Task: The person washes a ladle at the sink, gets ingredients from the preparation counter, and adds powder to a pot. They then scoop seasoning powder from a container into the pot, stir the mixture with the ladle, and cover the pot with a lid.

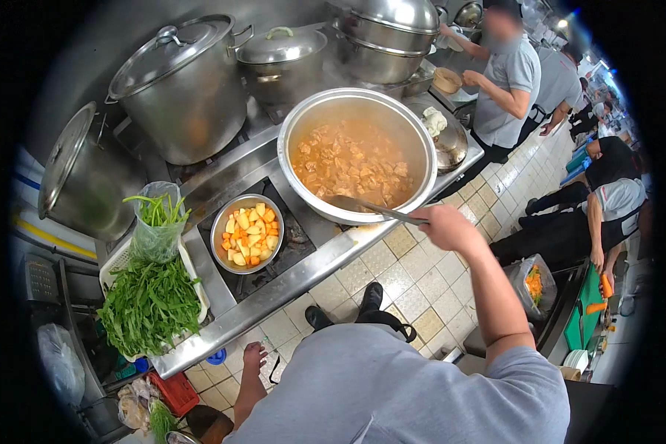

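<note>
My right hand [449,228] is wrapped round the handle of a long metal cooking spatula [381,209]. The spatula slants over the near rim of a large pot [283,140], its far end in a brownish-orange stew [351,159] with chunks of meat. How deep it reaches is hidden by the sauce. Low at my side hangs my left hand [254,355], fingers loosely bent and apart, with nothing visible in it. On the burner left of the pot sits a metal bowl [214,238] of cut potatoes and carrots.
Tall lidded pots [181,96] stand behind the burners. Leafy greens [152,307] fill a white basket at left, beside a bag of green stalks [160,214]. Co-workers [507,81] stand at right; one handles carrots on a green cutting board [583,307].
</note>
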Available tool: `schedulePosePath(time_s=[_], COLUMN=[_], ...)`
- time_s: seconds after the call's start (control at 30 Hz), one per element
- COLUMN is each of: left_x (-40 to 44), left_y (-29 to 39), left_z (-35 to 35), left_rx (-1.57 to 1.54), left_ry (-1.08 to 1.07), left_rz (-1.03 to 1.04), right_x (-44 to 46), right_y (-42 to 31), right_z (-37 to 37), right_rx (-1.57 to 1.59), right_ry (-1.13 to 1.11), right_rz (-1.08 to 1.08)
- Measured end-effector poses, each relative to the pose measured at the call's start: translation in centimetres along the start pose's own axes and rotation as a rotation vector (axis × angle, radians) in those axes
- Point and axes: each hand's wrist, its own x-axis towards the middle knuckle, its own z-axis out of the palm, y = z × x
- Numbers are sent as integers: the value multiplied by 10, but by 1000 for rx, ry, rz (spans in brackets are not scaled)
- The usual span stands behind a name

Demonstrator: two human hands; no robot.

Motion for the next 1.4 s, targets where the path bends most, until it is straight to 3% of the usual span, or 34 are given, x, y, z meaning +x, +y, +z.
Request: schedulePosePath(time_s=[0.2,0.33,0.47,0.73,0.93,1.17,1.3,1.4], left_x=[0,3,2,4,9,9,10,0], left_y=[-6,-13,-21,-6,10,15,16,3], left_z=[2,0,-3,2,2,4,3,-2], left_rx=[-17,-49,-53,13,12,35,-50,-112], left_ry=[7,12,13,0,-20,-32,-8,-7], left_rz=[-9,-17,-14,-16,46,34,69,77], right_x=[12,-21,-51,-16,-35,38,38,0], right_y=[-22,-9,-9,11,-20,-42,6,6], right_z=[27,-56,-121,-64,-97,-15,24,-23], right_rx=[-32,9,-199,-306,-205,-285,-218,-148], right_ry=[20,77,45,20,249,211,291,160], right_rz=[126,-104,28,208,53,-178,-300,-107])
